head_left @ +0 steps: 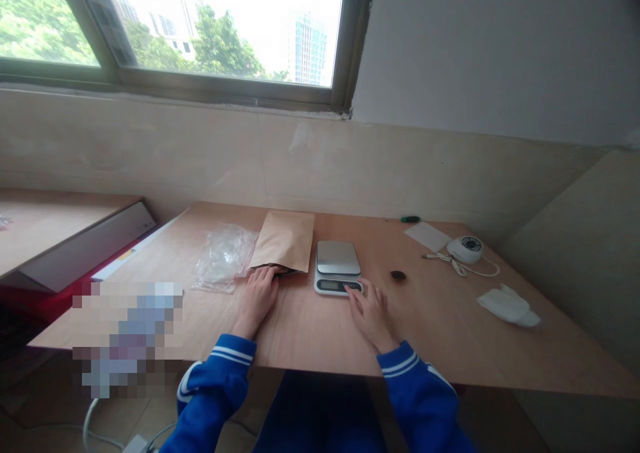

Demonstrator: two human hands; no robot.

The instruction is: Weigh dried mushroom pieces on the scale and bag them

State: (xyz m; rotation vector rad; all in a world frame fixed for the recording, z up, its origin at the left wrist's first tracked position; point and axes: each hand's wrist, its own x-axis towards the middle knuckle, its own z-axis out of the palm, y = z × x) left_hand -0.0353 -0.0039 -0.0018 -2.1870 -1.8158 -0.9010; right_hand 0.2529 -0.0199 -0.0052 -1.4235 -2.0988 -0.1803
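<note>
My left hand (260, 296) lies at the near, dark mouth of a brown paper bag (285, 236), its fingers stretched forward over the edge. Whether the fingertips reach inside cannot be made out. On a small digital kitchen scale (339, 257) with a bare steel plate, my right hand (369, 305) touches the button panel at the front, fingers apart and holding nothing. The scale's display (330, 285) is too dim to read. A small dark brown round object (398, 275) sits on the table to the right of the scale.
Clear plastic bags (223, 256) lie left of the paper bag. Farther right are a green-handled screwdriver (411, 219), a white card (427, 236), a white dome camera (465, 248) with its cable, and a crumpled white cloth or tissue (509, 306). A wall and window stand behind the table.
</note>
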